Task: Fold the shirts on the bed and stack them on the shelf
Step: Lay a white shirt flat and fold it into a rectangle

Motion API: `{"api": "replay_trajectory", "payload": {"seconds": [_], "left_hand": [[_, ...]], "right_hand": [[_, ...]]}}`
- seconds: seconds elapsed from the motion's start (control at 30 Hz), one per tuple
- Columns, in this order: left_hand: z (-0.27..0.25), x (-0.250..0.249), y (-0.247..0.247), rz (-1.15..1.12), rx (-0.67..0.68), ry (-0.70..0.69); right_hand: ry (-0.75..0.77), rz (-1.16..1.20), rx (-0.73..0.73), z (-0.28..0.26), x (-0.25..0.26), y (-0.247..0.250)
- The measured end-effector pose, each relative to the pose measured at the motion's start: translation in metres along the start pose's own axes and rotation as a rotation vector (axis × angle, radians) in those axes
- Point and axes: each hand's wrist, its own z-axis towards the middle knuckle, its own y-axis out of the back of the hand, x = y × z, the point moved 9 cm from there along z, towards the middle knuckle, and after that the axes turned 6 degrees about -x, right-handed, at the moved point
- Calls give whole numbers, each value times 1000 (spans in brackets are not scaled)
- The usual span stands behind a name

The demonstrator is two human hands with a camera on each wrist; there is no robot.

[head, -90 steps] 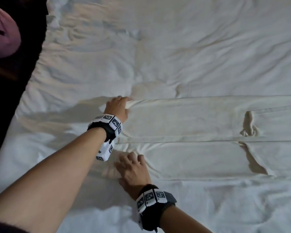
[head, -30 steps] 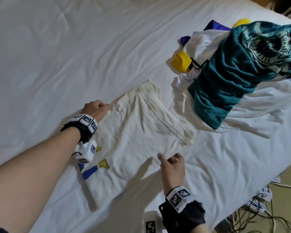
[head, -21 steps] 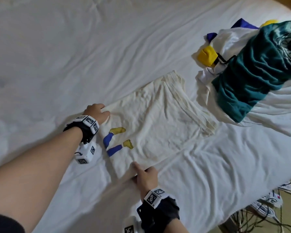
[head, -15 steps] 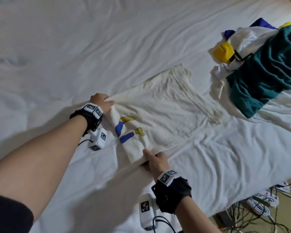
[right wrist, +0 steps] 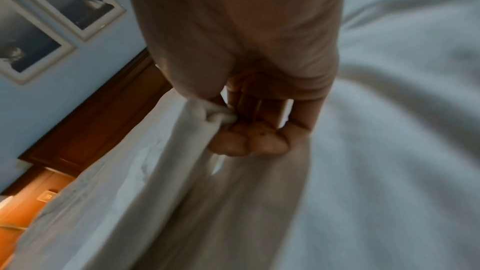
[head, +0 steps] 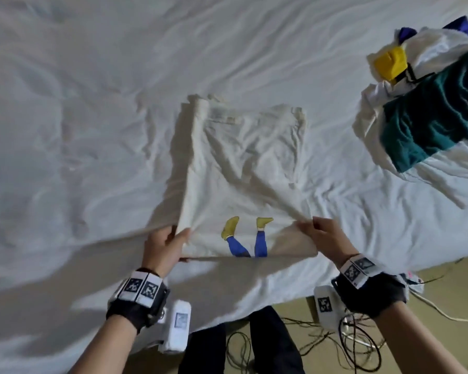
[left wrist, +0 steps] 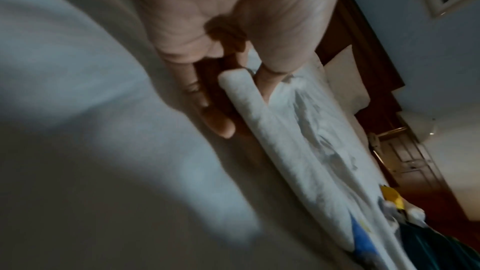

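Shirt (head: 243, 168), cream, lies mid-bed (head: 65, 130); my left hand (head: 162, 245) and right hand (head: 323, 240) pinch its near corners. I keep the edge taut, carry both corners evenly to the far hem.

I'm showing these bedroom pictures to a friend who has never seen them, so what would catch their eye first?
Probably the cream shirt in the middle of the white bed, folded narrow, with a print of blue legs and yellow feet at its near edge. The left hand and right hand each pinch a near corner of it. Next, the heap of unfolded clothes at the bed's right edge, teal on top with yellow and blue showing.
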Motion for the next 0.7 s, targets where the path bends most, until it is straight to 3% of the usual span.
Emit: {"api": "replay_trajectory", "payload": {"seconds": [0.1, 0.17, 0.2, 0.23, 0.3, 0.37, 0.47, 0.6, 0.63, 0.7], "left_hand": [[-24, 6, -9, 238, -37, -140], [-33, -18, -6, 551, -252, -378], [-39, -35, -13, 630, -297, -491], [-41, -51, -29, 648, -285, -600], [-33, -74, -77, 736, -135, -758], [-18, -80, -121, 897, -13, -875], [26, -70, -115, 995, 40, -783], [69, -61, -48, 1014, -143, -510], [69, -71, -47, 979, -172, -517], [60, -105, -79, 936, -148, -693]], "right_hand": [[15, -293, -131, -18, -18, 15], [190, -487, -326, -33, -2, 5], [317, -482, -341, -40, 16, -12], [433, -478, -293, -43, 37, -33], [610, -568, -118, -37, 64, -84], [677, -710, -1, -17, 70, -114], [621, -783, -62, 28, 55, -90], [242, -768, -207, 73, 22, -12], [238, -769, -233, 74, 27, -10], [486, -808, -257, 64, 69, -35]]}}
